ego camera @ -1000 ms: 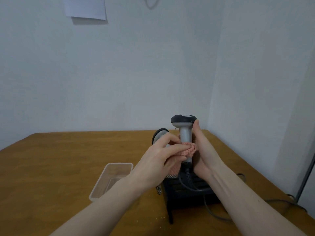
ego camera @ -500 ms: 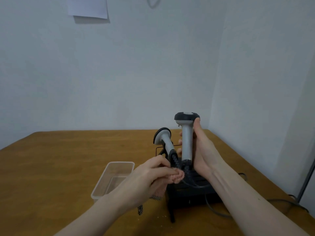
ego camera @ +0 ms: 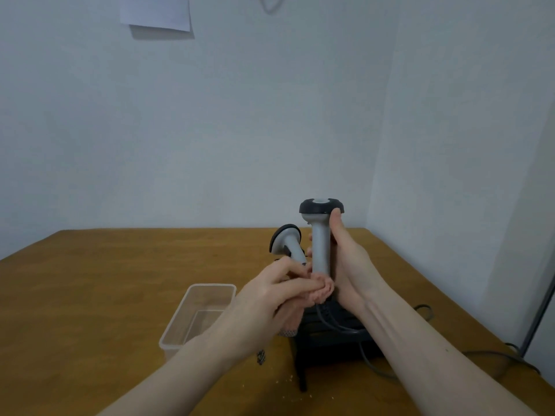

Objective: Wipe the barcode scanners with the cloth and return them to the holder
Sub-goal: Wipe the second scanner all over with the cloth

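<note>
The right hand (ego camera: 350, 259) grips a grey barcode scanner (ego camera: 320, 235) by its handle and holds it upright above the black holder (ego camera: 330, 337); the thumb lies up along the handle's near side, its tip just under the scanner's dark head, while fingertips show round the handle's far edge. The left hand (ego camera: 279, 295) is curled at the foot of that handle, just above the holder, fingers bunched on a cloth (ego camera: 288, 332); only a patterned scrap of it shows below the hand, against the holder's left edge, with a second small piece (ego camera: 260, 357) hanging lower, so how much cloth meets the handle cannot be told. A second scanner (ego camera: 288, 243) stands tilted at the holder's far left side, dark-rimmed head leaning left; its lower end is hidden behind the left hand, so its seating in the holder cannot be told. A dark cable (ego camera: 339, 324) loops from the held scanner's base across the holder's top; a grey cable (ego camera: 480, 355) trails away to the holder's right. A clear plastic tub (ego camera: 192, 319) sits left of the holder, near it but apart; all rest on a wooden table (ego camera: 105, 295); a few pale crumbs (ego camera: 289, 378) lie just in front of the holder. A sheet of paper (ego camera: 156, 12) hangs on the wall, far above and left of the holder.
</note>
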